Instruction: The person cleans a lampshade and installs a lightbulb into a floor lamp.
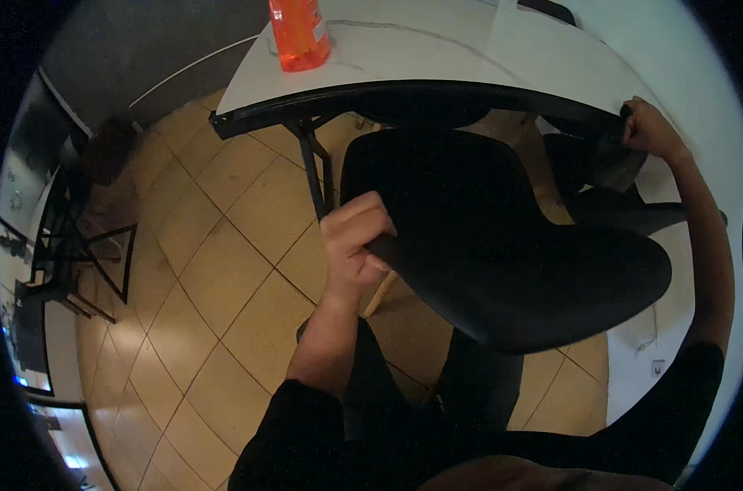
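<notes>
So far left there's a dark-framed stand [85, 245] over on the tiled floor [224, 278], then an orange bottle [300, 37] sitting on the white table [421, 51]. The left hand [358, 237] has its fingers wrapped round the left edge of the black chair [486, 237], which is right in front of the table. Over on the right, the right hand [651, 129] is clenched around some dark item [625, 111] at the table's edge, can't tell what.
</notes>
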Action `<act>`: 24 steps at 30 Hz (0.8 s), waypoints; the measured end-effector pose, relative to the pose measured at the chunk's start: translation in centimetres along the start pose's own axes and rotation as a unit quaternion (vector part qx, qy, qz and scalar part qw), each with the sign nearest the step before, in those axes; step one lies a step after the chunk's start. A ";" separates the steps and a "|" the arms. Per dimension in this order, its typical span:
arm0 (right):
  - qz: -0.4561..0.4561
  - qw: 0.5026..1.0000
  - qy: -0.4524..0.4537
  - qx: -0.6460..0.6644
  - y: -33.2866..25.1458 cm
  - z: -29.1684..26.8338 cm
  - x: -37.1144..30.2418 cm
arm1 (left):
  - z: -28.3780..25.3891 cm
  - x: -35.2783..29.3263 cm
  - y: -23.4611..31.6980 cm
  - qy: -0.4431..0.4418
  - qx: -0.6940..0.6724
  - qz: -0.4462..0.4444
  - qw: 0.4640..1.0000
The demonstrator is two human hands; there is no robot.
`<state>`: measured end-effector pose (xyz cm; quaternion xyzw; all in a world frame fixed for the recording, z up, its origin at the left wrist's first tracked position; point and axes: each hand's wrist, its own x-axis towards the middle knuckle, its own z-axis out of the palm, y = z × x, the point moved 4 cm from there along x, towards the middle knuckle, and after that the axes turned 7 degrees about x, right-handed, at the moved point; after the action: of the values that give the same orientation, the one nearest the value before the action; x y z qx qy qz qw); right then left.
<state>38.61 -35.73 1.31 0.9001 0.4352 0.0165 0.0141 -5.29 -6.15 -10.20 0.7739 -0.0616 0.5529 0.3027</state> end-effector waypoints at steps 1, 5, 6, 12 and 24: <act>-0.003 1.000 0.002 -0.003 0.0 0.1 -0.3 | 0.2 -0.2 -0.1 0.000 -0.011 -0.001 1.000; -0.028 0.995 0.081 -0.054 2.3 -0.1 0.0 | 0.0 -0.2 0.2 -0.024 -0.001 0.016 1.000; -0.061 0.993 0.076 -0.063 2.5 -0.3 0.1 | 0.0 -0.1 -0.1 -0.007 -0.011 0.033 0.999; 0.036 0.992 -0.002 -0.119 1.8 0.6 1.1 | 0.4 -1.3 -0.7 0.013 -0.011 0.022 1.000; 0.005 0.994 -0.059 -0.090 -0.1 -0.1 2.8 | -2.4 0.9 -0.1 -0.131 0.045 -0.008 0.990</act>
<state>40.32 -33.45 1.41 0.8965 0.4264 0.0028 0.1202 -6.84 -4.55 -8.99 0.8532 -0.0696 0.4462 0.2609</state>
